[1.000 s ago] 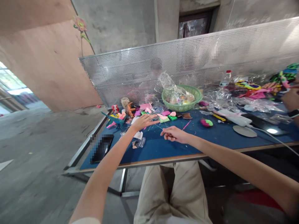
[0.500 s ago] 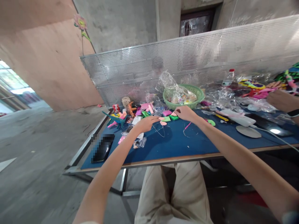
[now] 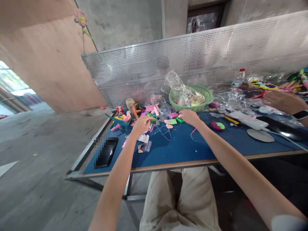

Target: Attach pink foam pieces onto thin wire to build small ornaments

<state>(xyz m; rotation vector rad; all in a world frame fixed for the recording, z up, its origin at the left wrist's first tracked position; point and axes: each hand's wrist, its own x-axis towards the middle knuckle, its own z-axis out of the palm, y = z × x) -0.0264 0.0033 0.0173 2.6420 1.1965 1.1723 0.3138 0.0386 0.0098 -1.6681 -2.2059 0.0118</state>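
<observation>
Rests left hand (image 3: 142,125) at a green piece (image 3: 152,118), left of the green basket (image 3: 186,108), and right hand (image 3: 189,116) at a green packet (image 3: 179,120) before the basket; cannot tell whether grasping. Shows pink piece (image 3: 169,126) and pale-green piece (image 3: 172,122) between, loose, seemingly unfinished.

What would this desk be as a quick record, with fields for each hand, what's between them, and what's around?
Left hand: fingertips at a green piece; grip unclear
Right hand: fingertips by a shiny green packet; grip unclear
Between hands: light green piece, pale pink oval
Surface: blue tabletop
Near left corner: dark, phone-like slab
Beyond hands: green basket with clear plastic; perforated metal panel
Far right: red-capped bottle, another person's hand
</observation>
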